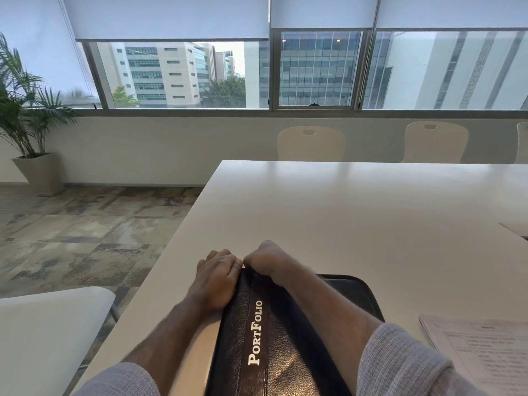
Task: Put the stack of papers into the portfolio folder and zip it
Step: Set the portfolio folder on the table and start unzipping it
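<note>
Grey knit sleeves [400,364] at the near edge, pushed up the forearms. Black leather portfolio folder [288,358] on the white table [343,212], close to the near left corner, "PortFolio" lettered in white along its central band. Left hand [215,278] flat on the folder's far left corner, fingers extended and relaxed, tips curling over the edge toward the tabletop. Right hand [267,260] touching the left, fingers clenched at the folder's far edge; whether pinching a zipper pull, cannot tell. Stack of papers [480,352] lying outside the folder, just right of the right forearm, printed tables face up. Pale seat [48,332] left of the table. Beyond the far table edge, two cream chairs [311,144] against the wall. Potted palm [25,115] in the far left corner, below windows with half-lowered roller blinds [171,15].
</note>
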Action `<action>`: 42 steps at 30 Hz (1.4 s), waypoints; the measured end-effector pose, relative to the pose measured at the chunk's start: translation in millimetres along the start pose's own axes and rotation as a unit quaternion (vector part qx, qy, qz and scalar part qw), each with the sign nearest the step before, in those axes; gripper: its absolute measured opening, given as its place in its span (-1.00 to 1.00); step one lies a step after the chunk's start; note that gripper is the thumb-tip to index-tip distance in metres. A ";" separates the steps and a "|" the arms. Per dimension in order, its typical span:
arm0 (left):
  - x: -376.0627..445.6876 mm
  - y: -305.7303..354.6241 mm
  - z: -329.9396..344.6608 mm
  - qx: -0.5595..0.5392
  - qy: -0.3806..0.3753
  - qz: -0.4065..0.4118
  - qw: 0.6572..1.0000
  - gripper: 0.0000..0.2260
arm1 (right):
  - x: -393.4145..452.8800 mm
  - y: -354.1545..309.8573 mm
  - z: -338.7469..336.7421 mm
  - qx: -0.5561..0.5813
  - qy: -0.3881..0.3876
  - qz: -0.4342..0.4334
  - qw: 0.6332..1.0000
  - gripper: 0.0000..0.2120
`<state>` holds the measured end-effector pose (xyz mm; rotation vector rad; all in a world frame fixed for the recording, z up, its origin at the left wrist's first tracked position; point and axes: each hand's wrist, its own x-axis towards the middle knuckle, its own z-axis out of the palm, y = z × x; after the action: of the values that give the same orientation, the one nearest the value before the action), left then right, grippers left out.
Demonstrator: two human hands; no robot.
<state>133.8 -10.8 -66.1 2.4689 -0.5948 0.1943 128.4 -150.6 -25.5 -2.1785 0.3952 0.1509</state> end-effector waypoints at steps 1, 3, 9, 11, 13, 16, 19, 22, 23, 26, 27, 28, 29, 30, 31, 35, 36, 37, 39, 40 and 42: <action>-0.2 -1.1 0.4 0.001 0.003 0.000 1.000 -0.66 | -0.7 0.4 1.0 -0.014 0.008 -0.003 1.000 -0.88; -0.4 -3.0 0.9 0.001 0.005 0.000 1.000 -0.66 | -3.0 1.9 1.3 -0.048 0.022 -0.009 0.999 -0.82; 1.2 -4.8 2.8 0.000 0.008 -0.006 1.000 -0.67 | -9.1 9.3 -13.3 -0.124 0.058 -0.007 0.991 -0.78; 1.4 -6.1 2.9 -0.003 0.008 -0.009 1.000 -0.66 | -10.4 13.3 -18.6 -0.119 0.058 -0.004 0.991 -0.77; 1.5 -6.3 3.3 -0.002 0.003 -0.011 1.000 -0.66 | -12.6 17.9 -22.6 -0.124 0.065 -0.005 0.990 -0.75; 2.9 -6.0 2.8 0.014 -0.010 -0.016 1.000 -0.63 | -16.5 25.2 -25.9 -0.154 0.087 -0.024 0.984 -0.74; 4.3 -5.8 2.4 0.023 -0.008 -0.023 0.999 -0.61 | -22.5 36.7 -29.6 -0.203 0.138 -0.060 0.968 -0.73; 3.8 -4.7 2.8 0.022 -0.004 -0.024 0.999 -0.60 | -29.3 48.8 -35.4 -0.222 0.176 -0.081 0.956 -0.70; 3.5 -4.5 2.9 0.021 -0.003 -0.024 0.999 -0.60 | -30.8 51.8 -37.9 -0.224 0.181 -0.083 0.954 -0.70; 3.0 -5.4 2.8 0.022 0.000 -0.024 0.999 -0.60 | -34.6 58.6 -46.4 -0.231 0.186 -0.082 0.951 -0.69; 3.0 -5.6 2.7 0.024 0.001 -0.025 0.999 -0.60 | -35.5 60.7 -49.4 -0.233 0.187 -0.081 0.951 -0.69; 3.1 -5.7 2.7 0.027 0.003 -0.025 0.999 -0.60 | -36.2 63.2 -52.6 -0.235 0.188 -0.077 0.951 -0.70; 3.4 -5.6 2.9 0.031 0.006 -0.026 0.999 -0.61 | -36.6 65.8 -55.8 -0.237 0.189 -0.073 0.950 -0.71; 3.5 -5.5 3.2 0.033 0.008 -0.026 0.999 -0.61 | -37.1 68.4 -58.8 -0.238 0.190 -0.068 0.950 -0.71; 3.5 -5.6 3.6 0.033 0.009 -0.026 0.999 -0.60 | -37.5 71.0 -61.6 -0.240 0.193 -0.063 0.949 -0.72; 3.6 -6.5 3.9 0.034 0.011 -0.027 0.999 -0.60 | -38.9 80.1 -71.1 -0.244 0.209 -0.047 0.946 -0.73; 3.7 -6.2 3.5 0.034 0.013 -0.027 0.999 -0.60 | -39.4 82.5 -73.7 -0.245 0.215 -0.045 0.944 -0.73; 3.8 -5.6 3.1 0.035 0.014 -0.026 0.999 -0.60 | -39.8 85.0 -76.7 -0.245 0.220 -0.043 0.943 -0.73; 3.5 -4.3 2.4 0.040 0.016 -0.026 0.999 -0.60 | -41.1 90.4 -83.1 -0.251 0.231 -0.034 0.940 -0.73; 3.0 -4.0 2.3 0.042 0.016 -0.026 0.999 -0.60 | -42.1 93.2 -86.4 -0.254 0.238 -0.027 0.937 -0.73; 1.9 -3.6 2.4 0.046 0.016 -0.028 0.998 -0.60 | -44.6 99.4 -93.4 -0.255 0.255 -0.010 0.933 -0.73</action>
<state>137.1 -10.3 -69.4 2.5618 -0.5129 0.2446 50.0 -270.4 -34.5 -2.7300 0.6833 -0.3759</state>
